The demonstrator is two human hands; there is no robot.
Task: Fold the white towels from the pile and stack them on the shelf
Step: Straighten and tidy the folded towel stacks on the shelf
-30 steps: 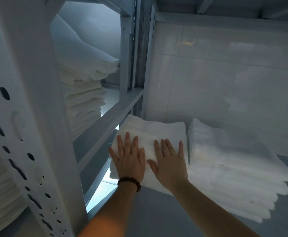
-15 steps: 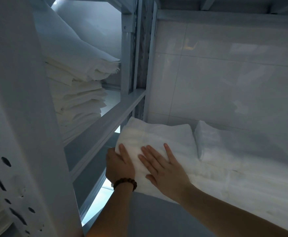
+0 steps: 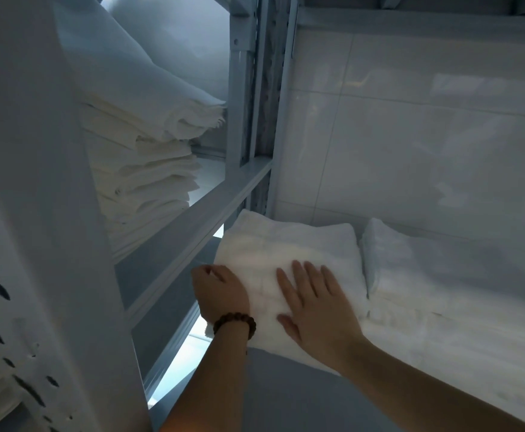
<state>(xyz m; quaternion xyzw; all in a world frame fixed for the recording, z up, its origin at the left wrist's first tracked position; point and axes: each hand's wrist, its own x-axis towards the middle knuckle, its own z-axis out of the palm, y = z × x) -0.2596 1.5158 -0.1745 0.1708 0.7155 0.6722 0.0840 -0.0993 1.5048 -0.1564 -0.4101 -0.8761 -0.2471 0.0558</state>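
Under the straight, spread fingers of the right hand point(image 3: 317, 310), the folded towel point(image 3: 289, 241) is pressed flat on the shelf point(image 3: 280, 388); its left edge is gripped by the curled fingers of the left hand point(image 3: 220, 294).

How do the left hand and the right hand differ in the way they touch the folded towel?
The left hand curls its fingers round the left edge of the towel; the right hand lies flat on top, fingers straight. The left hand sits beside the towel, the right hand on top of it. The left wrist wears a bead bracelet; the right wrist is bare. Both touch the same towel.
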